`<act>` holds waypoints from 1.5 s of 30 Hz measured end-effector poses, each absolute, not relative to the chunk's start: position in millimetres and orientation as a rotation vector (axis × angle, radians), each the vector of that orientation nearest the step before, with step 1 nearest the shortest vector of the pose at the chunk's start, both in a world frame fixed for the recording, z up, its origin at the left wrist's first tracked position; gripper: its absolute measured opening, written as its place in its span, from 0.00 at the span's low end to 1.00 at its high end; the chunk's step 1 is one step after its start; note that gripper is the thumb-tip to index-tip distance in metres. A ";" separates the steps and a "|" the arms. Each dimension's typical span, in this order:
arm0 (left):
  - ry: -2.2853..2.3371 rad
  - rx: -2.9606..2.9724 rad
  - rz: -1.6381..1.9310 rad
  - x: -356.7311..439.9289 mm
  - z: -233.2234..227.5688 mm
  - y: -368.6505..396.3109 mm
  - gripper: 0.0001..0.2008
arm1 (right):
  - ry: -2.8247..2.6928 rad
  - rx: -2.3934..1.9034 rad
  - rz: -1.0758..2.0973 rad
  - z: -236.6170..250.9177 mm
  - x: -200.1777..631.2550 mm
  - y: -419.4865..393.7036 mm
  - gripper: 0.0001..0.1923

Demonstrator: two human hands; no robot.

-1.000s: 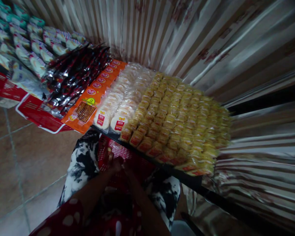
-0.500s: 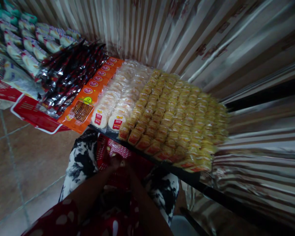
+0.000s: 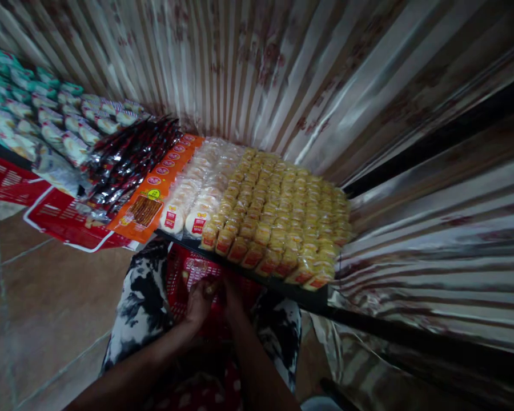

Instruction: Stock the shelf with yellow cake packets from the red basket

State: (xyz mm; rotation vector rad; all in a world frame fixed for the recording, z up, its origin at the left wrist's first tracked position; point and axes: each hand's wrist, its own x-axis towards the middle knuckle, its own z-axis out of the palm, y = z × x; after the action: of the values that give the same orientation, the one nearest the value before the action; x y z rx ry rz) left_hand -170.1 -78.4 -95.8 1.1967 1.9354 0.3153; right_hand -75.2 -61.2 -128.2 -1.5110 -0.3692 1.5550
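Presently both hands work inside the red basket on the lap: left hand and right hand close together, fingers curled on a small packet. Beyond the fingers, the table carries rows of yellow packets. Next move, by judgement: lift the packet clear and up over the table edge.

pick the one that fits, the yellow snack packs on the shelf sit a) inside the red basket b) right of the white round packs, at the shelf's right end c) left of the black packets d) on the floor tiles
b: the yellow snack packs fill the right end of the shelf, with the white round packs directly to their left.
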 end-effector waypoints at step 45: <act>1.115 2.002 0.616 -81.3 149.3 9.5 0.18 | -1.074 -1.662 0.188 25.6 49.6 -73.2 0.28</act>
State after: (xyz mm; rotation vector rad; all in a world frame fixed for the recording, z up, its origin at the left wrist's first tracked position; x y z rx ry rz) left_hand -81.3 9.5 149.3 2.0019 1.1147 0.6156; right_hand 49.6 -73.2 25.6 -1.6618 -1.0736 0.1885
